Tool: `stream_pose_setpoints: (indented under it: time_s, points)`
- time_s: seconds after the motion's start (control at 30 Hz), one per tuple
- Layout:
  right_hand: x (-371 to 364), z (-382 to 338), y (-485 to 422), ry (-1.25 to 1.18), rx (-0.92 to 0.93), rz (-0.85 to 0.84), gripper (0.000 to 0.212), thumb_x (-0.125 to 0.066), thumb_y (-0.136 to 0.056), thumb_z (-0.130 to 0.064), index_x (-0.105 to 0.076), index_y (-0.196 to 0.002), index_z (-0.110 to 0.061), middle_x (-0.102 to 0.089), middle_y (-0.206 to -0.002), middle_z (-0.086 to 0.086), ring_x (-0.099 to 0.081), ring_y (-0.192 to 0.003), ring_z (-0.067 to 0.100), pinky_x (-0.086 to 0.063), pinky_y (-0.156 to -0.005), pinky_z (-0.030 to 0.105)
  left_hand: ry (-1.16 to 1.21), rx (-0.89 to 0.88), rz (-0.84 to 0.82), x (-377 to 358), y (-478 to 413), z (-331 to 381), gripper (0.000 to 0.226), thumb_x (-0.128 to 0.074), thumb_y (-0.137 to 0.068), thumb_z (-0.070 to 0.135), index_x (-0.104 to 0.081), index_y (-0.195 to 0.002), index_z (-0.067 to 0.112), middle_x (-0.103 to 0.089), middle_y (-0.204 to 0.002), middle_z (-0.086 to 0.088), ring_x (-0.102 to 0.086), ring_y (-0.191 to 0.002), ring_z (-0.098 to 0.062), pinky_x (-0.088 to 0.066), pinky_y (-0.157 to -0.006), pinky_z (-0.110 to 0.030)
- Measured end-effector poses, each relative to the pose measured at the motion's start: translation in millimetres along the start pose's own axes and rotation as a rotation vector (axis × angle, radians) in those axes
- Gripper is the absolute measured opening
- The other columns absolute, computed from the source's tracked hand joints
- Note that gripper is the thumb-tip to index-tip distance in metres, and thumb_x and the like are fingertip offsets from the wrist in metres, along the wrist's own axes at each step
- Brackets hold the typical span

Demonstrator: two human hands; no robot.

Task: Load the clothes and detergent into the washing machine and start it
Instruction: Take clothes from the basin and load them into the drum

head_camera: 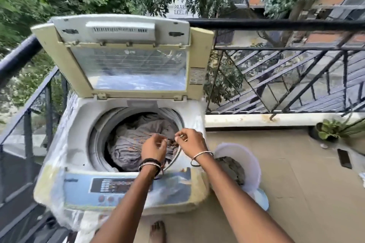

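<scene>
Grey crumpled cotton-looking clothes lie heaped in the round drum of the cream-and-white top-loading washing machine, whose yellowed plastic lid with a clear window stands propped open against the dark metal balcony railing. From the head camera I judge the fabric soft, light and floppy; it will sag and trail if lifted by an edge, so a bunched fistful from the middle of the heap should carry best, pushed well below the drum rim.

Both arms reach over the blue control panel towards the front right of the drum. The left hand, with dark bands at the wrist, hovers over the heap with fingers curled loosely and a little apart; whether they pinch cloth I cannot tell. The right hand, wearing a ring and a thin bangle, has thumb and forefinger drawn together as if nipping something small by the drum edge, though what it is, if anything, is too blurred to say.

Beside the machine on the tiled floor stands a white plastic bucket with more grey laundry inside, so loading seems unfinished. No detergent is visible.
</scene>
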State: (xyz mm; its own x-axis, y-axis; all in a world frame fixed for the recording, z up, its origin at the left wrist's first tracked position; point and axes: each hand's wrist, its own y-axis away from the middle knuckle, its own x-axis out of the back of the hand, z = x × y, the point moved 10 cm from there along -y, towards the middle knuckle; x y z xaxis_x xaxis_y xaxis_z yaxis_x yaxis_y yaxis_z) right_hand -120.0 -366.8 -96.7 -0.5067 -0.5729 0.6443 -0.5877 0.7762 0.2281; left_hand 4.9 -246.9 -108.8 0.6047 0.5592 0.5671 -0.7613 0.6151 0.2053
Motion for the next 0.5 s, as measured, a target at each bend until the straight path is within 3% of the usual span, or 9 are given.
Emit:
stream_pose_setpoints:
  time_s: [0.13,0.27,0.4,0.5]
  points:
    - [51.6,41.5,34.6,-0.079,-0.003,0.046,0.019,-0.060,-0.075,-0.033,-0.071,-0.088,-0.026,-0.075,-0.077,0.000,-0.072,-0.076,0.019,-0.059,-0.073,0.037,0.083,-0.059,0.019,-36.1,51.0,45.0,0.013,-0.059,-0.079,0.024,-0.071,-0.081,0.019,-0.074,-0.080,-0.009,-0.070,-0.075,-0.024,-0.057,-0.075,-0.040]
    - [99.9,98.9,63.0,-0.102,-0.077,0.095,0.016,-0.056,-0.071,-0.034,-0.070,-0.078,-0.035,-0.075,-0.075,-0.003,-0.073,-0.073,0.018,-0.060,-0.072,0.039,0.157,-0.139,-0.045,-87.2,82.6,88.9,0.017,-0.051,-0.072,0.035,-0.067,-0.075,0.029,-0.072,-0.072,-0.005,-0.070,-0.069,-0.024,-0.059,-0.066,-0.044]
    - [134.7,162.0,75.6,-0.140,-0.173,0.129,0.020,-0.059,-0.073,-0.029,-0.066,-0.065,-0.046,-0.074,-0.069,-0.006,-0.073,-0.071,0.017,-0.060,-0.073,0.040,0.142,-0.177,-0.135,-141.7,107.8,124.9,0.013,-0.053,-0.073,0.031,-0.066,-0.075,0.029,-0.072,-0.074,-0.004,-0.071,-0.071,-0.022,-0.059,-0.070,-0.040]
    - [156.9,205.8,81.2,-0.175,-0.266,0.163,0.014,-0.063,-0.076,-0.029,-0.068,-0.066,-0.035,-0.072,-0.064,-0.007,-0.072,-0.068,0.014,-0.060,-0.072,0.031,0.093,-0.191,-0.242,-187.4,116.1,138.3,0.011,-0.054,-0.077,0.027,-0.065,-0.076,0.028,-0.068,-0.071,0.000,-0.071,-0.072,-0.023,-0.059,-0.068,-0.037]
